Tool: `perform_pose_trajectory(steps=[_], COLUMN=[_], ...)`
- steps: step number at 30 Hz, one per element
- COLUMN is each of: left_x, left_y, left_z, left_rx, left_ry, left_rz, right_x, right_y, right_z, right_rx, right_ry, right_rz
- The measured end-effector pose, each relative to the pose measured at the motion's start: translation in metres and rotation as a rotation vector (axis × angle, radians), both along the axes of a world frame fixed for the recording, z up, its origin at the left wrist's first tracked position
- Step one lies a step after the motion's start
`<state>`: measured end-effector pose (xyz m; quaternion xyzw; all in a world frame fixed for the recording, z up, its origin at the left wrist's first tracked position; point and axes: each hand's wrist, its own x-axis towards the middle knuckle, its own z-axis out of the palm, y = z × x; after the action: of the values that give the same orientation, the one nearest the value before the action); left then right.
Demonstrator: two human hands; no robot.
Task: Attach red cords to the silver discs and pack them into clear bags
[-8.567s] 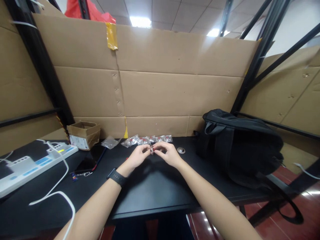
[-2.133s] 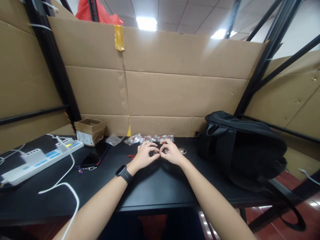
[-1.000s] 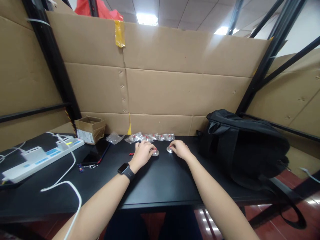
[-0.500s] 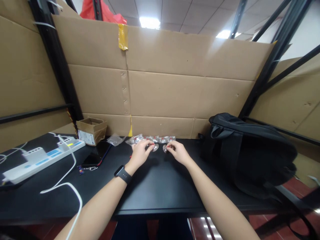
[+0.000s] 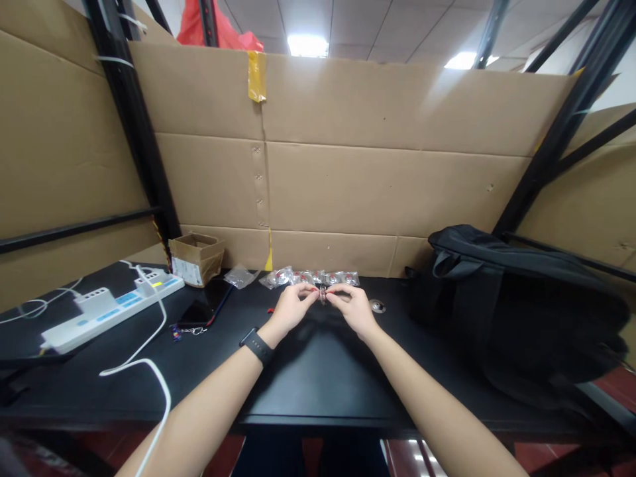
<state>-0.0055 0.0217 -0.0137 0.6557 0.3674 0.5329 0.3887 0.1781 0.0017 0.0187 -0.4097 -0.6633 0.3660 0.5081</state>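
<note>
My left hand (image 5: pixel 293 306) and my right hand (image 5: pixel 354 310) meet above the black table, fingertips pinched. Between them stands a small round silvery disc piece (image 5: pixel 322 295), seen edge-on. Whether it is one disc or two pressed together, I cannot tell. Lying flat just right of my right hand is another silvery disc (image 5: pixel 377 306) with a dark centre. Behind the hands, several clear plastic packets (image 5: pixel 342 278) with red centres form a row along the cardboard. A small red piece (image 5: pixel 271 310) lies left of my left hand.
At left are a white power strip (image 5: pixel 114 315) with a loose cable, a dark phone-like device (image 5: pixel 206 305), an opened small carton (image 5: pixel 197 258) and a crumpled clear bag (image 5: pixel 241 276). A black bag (image 5: pixel 517 311) fills the right side. Cardboard walls (image 5: pixel 348 185) close off the back.
My hands, apart before with a silvery disc at each one's fingertips, have come together. The flat disc right of my right hand now shows. The view has shifted slightly.
</note>
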Motion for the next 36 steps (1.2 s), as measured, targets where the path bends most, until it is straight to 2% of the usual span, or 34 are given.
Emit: perform_pose_trajectory(steps=[3, 12, 16, 19, 21, 22, 23, 26, 27, 28, 31, 36], left_x=[0.000, -0.002, -0.003, -0.011, -0.026, -0.037, -0.051, -0.103, -0.120, -0.135, -0.161, -0.163], left_y=[-0.001, -0.015, -0.018, -0.015, -0.008, -0.003, 0.004, 0.025, 0.032, 0.038, 0.054, 0.062], left_z=[-0.001, 0.012, 0.017, 0.020, 0.023, 0.025, 0.025, 0.021, 0.017, 0.012, -0.006, -0.026], left_rx=[-0.010, 0.078, 0.146, 0.241, 0.265, 0.259, 0.247, 0.133, 0.081, 0.019, -0.134, -0.094], left_ry=[0.053, 0.283, 0.366, 0.447, 0.494, 0.518, 0.552, 0.723, 0.765, 0.797, 0.853, 0.858], left_rz=[0.028, 0.126, 0.137, 0.012, 0.013, 0.082, 0.247, 0.853, 0.984, 1.062, 1.109, 1.103], right_x=[-0.003, -0.002, -0.002, -0.003, -0.002, -0.001, 0.001, 0.009, 0.012, 0.015, 0.023, 0.028], right_y=[-0.005, -0.010, -0.008, -0.005, -0.002, -0.001, 0.001, 0.003, 0.003, 0.003, 0.003, 0.005], right_z=[0.002, 0.004, 0.001, -0.003, -0.005, -0.005, -0.004, 0.003, 0.006, 0.009, 0.016, 0.015], right_rx=[-0.143, -0.324, -0.293, -0.225, -0.212, -0.214, -0.219, -0.229, -0.229, -0.227, -0.216, -0.201], right_ry=[0.097, 0.247, 0.159, 0.073, 0.060, 0.067, 0.080, 0.138, 0.152, 0.158, 0.144, 0.097], right_rz=[0.059, 0.145, 0.126, 0.060, 0.009, -0.010, -0.024, -0.029, -0.027, -0.026, -0.029, -0.068])
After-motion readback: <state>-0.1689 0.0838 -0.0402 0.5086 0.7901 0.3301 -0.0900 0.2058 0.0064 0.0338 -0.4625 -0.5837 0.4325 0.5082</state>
